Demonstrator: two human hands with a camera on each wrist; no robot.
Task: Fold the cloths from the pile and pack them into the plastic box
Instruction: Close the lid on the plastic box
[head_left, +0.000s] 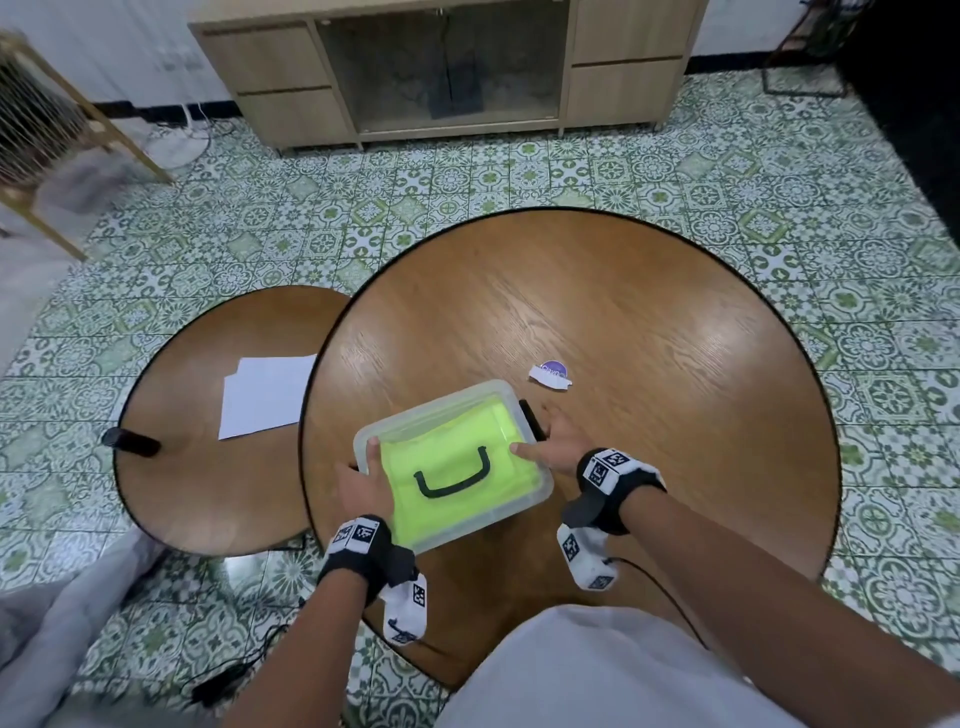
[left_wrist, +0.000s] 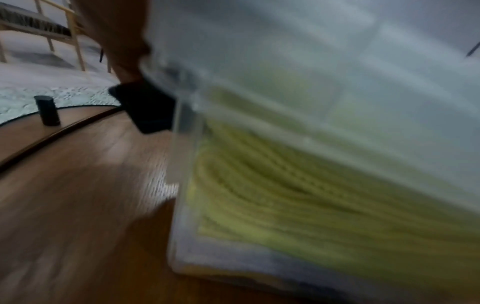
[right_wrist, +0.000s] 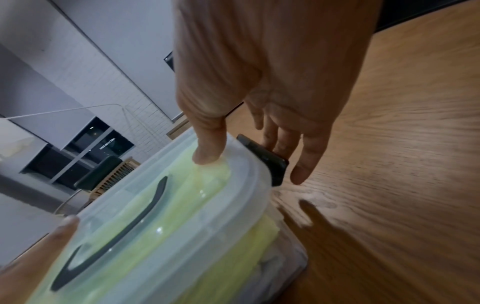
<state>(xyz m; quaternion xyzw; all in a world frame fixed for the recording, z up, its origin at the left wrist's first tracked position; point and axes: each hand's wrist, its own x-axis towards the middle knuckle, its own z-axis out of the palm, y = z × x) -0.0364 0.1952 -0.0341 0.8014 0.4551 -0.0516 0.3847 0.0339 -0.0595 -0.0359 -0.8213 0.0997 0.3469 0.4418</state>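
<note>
The clear plastic box (head_left: 483, 525) stands on the round wooden table (head_left: 649, 322) with its lid on and a black handle (head_left: 452, 475) on top. Folded lime-green cloths (head_left: 467, 436) fill it and show through the wall (left_wrist: 285, 185). My left hand (head_left: 361, 486) holds the box's left end, thumb on the lid, fingers hidden down the side by a black latch (left_wrist: 148, 107). My right hand (head_left: 553, 441) holds the right end. Its thumb (right_wrist: 207, 152) presses the lid (right_wrist: 233, 216), and its fingers reach down behind the black latch (right_wrist: 270, 162). No loose cloths are in view.
A torn purple-and-white sticker (head_left: 550, 374) lies just beyond the box. A lower round table on the left carries white paper sheets (head_left: 265, 395) and a black cylinder (head_left: 130, 441). A wooden cabinet (head_left: 447, 67) stands across the tiled floor. Cables trail by my legs.
</note>
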